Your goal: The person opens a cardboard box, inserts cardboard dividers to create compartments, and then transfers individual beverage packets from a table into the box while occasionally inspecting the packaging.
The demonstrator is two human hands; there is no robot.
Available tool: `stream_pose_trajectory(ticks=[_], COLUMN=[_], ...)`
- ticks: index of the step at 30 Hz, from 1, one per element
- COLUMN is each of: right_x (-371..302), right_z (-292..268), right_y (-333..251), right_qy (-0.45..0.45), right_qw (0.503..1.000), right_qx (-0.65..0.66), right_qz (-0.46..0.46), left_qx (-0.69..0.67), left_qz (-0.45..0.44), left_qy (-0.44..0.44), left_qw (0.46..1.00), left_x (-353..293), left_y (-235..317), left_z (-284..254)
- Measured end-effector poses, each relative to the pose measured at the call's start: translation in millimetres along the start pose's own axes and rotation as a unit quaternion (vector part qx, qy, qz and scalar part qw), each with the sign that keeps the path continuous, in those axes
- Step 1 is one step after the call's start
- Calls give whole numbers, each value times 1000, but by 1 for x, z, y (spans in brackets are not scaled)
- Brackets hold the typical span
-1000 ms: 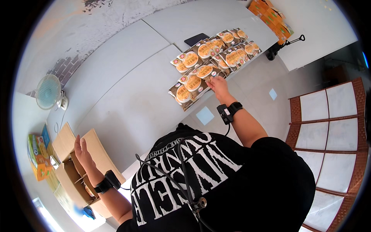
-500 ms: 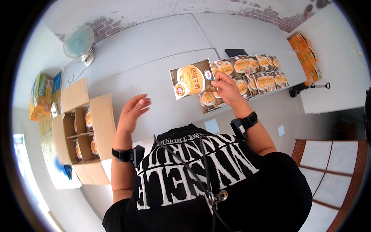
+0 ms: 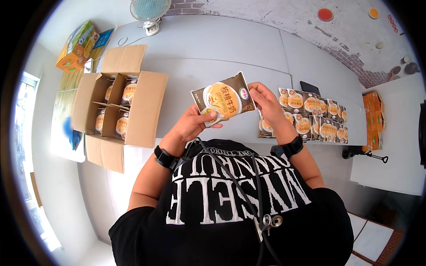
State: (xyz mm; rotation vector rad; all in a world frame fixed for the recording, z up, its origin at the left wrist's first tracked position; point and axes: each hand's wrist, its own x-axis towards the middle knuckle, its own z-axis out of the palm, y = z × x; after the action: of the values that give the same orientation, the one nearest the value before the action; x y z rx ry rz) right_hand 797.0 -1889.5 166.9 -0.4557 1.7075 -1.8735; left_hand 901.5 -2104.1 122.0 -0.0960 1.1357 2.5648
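Note:
Both hands hold one flat brown packet (image 3: 225, 99) with a yellow round picture, tilted in front of my chest above the grey table. My left hand (image 3: 192, 123) pinches its lower left corner, thumb on the front face. At the packet's right edge, my right hand (image 3: 266, 100) grips with thumb and fingers. To the right, several like packets (image 3: 303, 126) lie overlapping in two rows along the table's near edge. At the left stands an open cardboard box (image 3: 150, 108), its dividers making compartments with similar packets in them.
A small fan (image 3: 151, 13) stands at the back left of the grey table (image 3: 191, 44). A dark flat object (image 3: 309, 87) lies behind the packet rows. Orange cartons (image 3: 372, 119) are at the far right, and a green and orange box (image 3: 79, 46) at the far left.
My left hand, empty before, has moved right and taken hold of the packet's left corner. The right hand keeps its grip. The view has shifted toward the left, bringing the box closer.

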Motion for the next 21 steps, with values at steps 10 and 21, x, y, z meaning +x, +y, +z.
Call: stream_pose_trajectory(ticks=[10, 21], right_x=[38, 44], right_z=[22, 60], right_y=[5, -19], right_qy=[46, -70], right_qw=[997, 997], right_qx=[56, 3], right_qz=[2, -27], left_qx=[-47, -267], left_qz=[37, -121], left_qy=[-107, -270], left_qw=[992, 917], left_x=[-6, 16], left_y=[0, 6], left_z=[-8, -34])
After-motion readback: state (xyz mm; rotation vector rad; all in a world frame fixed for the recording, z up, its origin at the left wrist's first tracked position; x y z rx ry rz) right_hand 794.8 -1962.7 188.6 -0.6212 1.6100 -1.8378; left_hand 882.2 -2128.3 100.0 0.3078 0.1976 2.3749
